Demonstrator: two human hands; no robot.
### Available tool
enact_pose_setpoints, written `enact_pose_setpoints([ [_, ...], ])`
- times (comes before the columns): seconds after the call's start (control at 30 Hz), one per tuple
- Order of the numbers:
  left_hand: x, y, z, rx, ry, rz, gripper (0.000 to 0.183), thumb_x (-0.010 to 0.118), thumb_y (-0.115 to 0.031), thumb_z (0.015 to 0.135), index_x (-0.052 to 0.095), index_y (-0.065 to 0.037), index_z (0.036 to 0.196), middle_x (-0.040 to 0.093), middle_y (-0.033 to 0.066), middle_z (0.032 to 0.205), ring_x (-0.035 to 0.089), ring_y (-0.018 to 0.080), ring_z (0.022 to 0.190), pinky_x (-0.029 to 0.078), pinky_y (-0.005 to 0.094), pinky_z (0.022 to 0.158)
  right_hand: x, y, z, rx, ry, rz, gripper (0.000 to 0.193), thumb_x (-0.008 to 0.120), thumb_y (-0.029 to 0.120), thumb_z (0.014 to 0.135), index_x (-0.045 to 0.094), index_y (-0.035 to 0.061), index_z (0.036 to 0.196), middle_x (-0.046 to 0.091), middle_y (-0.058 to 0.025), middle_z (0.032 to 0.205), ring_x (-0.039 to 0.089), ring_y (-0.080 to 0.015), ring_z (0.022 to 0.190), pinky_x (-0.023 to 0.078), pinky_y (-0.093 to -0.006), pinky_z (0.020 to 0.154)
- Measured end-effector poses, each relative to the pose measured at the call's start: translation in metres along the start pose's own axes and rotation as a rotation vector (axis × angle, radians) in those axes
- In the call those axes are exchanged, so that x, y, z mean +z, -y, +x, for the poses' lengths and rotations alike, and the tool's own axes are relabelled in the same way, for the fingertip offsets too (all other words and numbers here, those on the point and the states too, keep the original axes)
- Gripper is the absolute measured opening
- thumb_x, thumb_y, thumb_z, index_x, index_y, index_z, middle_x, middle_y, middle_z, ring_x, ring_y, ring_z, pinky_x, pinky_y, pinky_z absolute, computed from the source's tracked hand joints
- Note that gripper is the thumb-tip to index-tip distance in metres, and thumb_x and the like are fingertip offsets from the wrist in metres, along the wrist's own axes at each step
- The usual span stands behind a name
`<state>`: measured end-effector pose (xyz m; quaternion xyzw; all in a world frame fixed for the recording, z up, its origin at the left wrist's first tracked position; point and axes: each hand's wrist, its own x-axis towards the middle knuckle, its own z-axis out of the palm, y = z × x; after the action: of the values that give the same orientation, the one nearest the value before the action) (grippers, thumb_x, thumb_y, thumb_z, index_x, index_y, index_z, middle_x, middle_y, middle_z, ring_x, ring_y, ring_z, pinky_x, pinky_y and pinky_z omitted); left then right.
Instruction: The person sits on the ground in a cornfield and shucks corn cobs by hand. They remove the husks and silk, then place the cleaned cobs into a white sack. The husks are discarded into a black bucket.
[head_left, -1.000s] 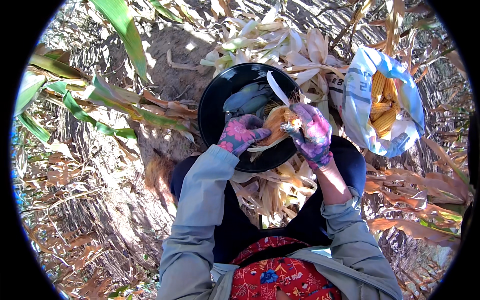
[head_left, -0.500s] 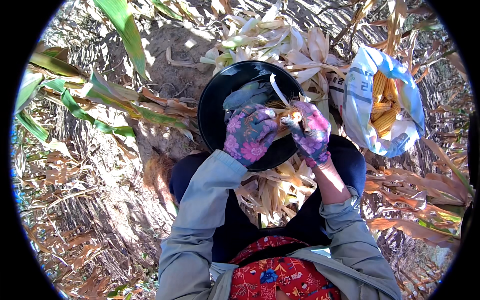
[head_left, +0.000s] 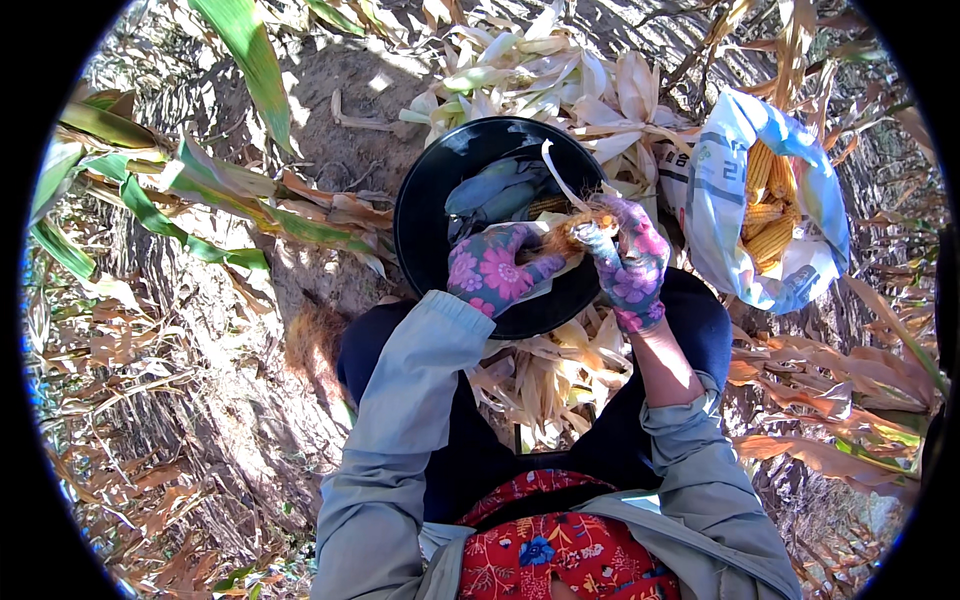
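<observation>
I wear flowered purple gloves on both hands. My left hand (head_left: 492, 270) and my right hand (head_left: 628, 262) grip one corn cob (head_left: 568, 232) between them, just over the near rim of a black round basin (head_left: 430, 215). Pale husk strips hang from the cob. More cobs in grey-green husk lie inside the basin.
A white and blue sack (head_left: 722, 205) with yellow husked cobs stands open at the right. A heap of pale husks (head_left: 560, 75) lies behind the basin and more husks (head_left: 545, 375) lie between my knees. Green corn leaves (head_left: 170, 190) and dry stalks cover the ground on the left.
My left hand has shifted from under the cob up onto its left end and turned. The right hand stays on the cob's right end.
</observation>
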<state>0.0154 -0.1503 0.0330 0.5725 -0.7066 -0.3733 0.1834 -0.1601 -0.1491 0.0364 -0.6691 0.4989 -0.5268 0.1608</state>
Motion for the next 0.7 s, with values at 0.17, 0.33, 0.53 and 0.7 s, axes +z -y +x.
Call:
enact_pose_setpoints([
  [0.17, 0.006, 0.009, 0.003, 0.030, 0.073, 0.216, 0.049, 0.065, -0.043, 0.068, 0.058, -0.011, 0.105, 0.062, 0.0095, 0.094, 0.059, 0.0266, 0.089, 0.044, 0.0337, 0.081, 0.002, -0.003, -0.006, 0.022, 0.040, 0.025, 0.030, 0.070, 0.012, 0.069, 0.059, -0.0004, 0.093, 0.061, -0.0120, 0.086, 0.060, -0.0213, 0.076, 0.047, -0.0280, 0.070],
  [0.33, 0.008, 0.002, 0.003, 0.015, 0.087, 0.306, 0.050, 0.065, -0.043, 0.067, 0.059, -0.011, 0.104, 0.062, 0.0103, 0.096, 0.058, 0.0256, 0.093, 0.043, 0.0344, 0.084, 0.008, -0.012, -0.010, 0.223, 0.052, 0.139, 0.034, 0.072, 0.010, 0.068, 0.057, -0.0017, 0.096, 0.058, -0.0068, 0.088, 0.056, -0.0142, 0.080, 0.044, -0.0252, 0.073],
  [0.53, 0.007, 0.007, 0.004, 0.015, 0.091, 0.139, 0.044, 0.064, -0.042, 0.069, 0.061, -0.009, 0.098, 0.062, 0.0111, 0.090, 0.059, 0.0280, 0.085, 0.045, 0.0366, 0.077, 0.008, -0.016, -0.012, 0.240, 0.068, 0.071, 0.036, 0.076, 0.013, 0.064, 0.057, -0.0009, 0.091, 0.057, -0.0055, 0.085, 0.054, -0.0127, 0.075, 0.044, -0.0244, 0.070],
  [0.7, 0.009, 0.021, 0.009, -0.119, 0.181, -0.221, 0.049, 0.063, -0.041, 0.072, 0.059, -0.005, 0.104, 0.063, 0.0141, 0.093, 0.059, 0.0278, 0.086, 0.045, 0.0339, 0.077, 0.000, -0.001, -0.004, 0.229, 0.217, 0.123, 0.032, 0.074, 0.010, 0.065, 0.057, 0.0008, 0.091, 0.059, -0.0090, 0.087, 0.057, -0.0162, 0.072, 0.046, -0.0259, 0.068],
])
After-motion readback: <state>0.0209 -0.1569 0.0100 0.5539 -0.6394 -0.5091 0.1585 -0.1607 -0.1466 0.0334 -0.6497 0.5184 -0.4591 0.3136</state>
